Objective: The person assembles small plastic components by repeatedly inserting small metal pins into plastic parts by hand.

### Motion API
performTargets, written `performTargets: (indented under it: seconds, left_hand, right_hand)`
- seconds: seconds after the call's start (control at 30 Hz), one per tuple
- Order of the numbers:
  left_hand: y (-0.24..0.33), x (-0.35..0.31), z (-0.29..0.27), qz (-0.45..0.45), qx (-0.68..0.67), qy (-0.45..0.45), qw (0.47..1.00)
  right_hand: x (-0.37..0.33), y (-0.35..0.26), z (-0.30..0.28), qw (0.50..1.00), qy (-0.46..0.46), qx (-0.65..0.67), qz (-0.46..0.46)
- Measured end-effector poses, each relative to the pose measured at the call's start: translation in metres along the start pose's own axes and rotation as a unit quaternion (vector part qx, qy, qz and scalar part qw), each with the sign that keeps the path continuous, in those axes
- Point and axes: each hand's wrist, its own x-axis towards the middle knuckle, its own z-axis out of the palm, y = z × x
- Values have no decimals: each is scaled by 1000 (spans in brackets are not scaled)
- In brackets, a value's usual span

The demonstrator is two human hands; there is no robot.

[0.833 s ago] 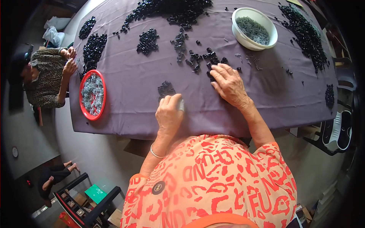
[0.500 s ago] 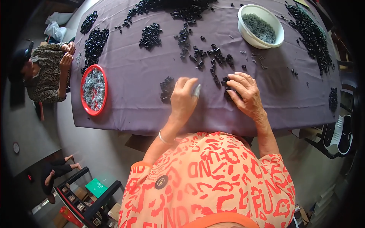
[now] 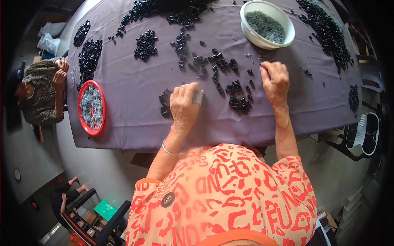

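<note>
My left hand (image 3: 184, 104) is over the tablecloth, its fingers curled together and slightly blurred. A greyish cover is on one digit, and whatever the fingers hold is hidden. Beside it lies a small heap of black plastic pieces (image 3: 165, 103). My right hand (image 3: 276, 84) reaches forward, thumb and fingertips drawn together at a few thin clear pins (image 3: 248, 55). Whether a pin is between them is too small to tell. Between my hands sits a loose cluster of black pieces (image 3: 239, 104). A white bowl (image 3: 245, 30) of greyish clear pins stands beyond my right hand.
On the left are a red-rimmed tray (image 3: 104, 108) of clear pieces and a co-worker (image 3: 43, 90) at the table's side. Larger black heaps (image 3: 145, 45) lie farther back, with another long heap (image 3: 326, 37) at right. A dark chair (image 3: 361, 137) stands at the right edge.
My right hand has left the black cluster and moved forward and right to the clear pins. My left hand stays near its small heap. The whole view has shifted slightly.
</note>
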Motion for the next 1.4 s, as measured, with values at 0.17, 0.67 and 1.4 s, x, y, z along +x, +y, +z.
performTargets:
  seconds: [0.17,0.67,1.4]
  left_hand:
    - [-5,-22,-20,15,54,3,998]
    - [-27,14,-14,50,114,29,992]
    - [-10,48,11,24,74,-66,995]
  right_hand:
    - [20,13,23,991,-67,-116,18]
    - [16,7,15,993,-98,-65,-11]
    - [-53,-14,-28,860,-70,416,289]
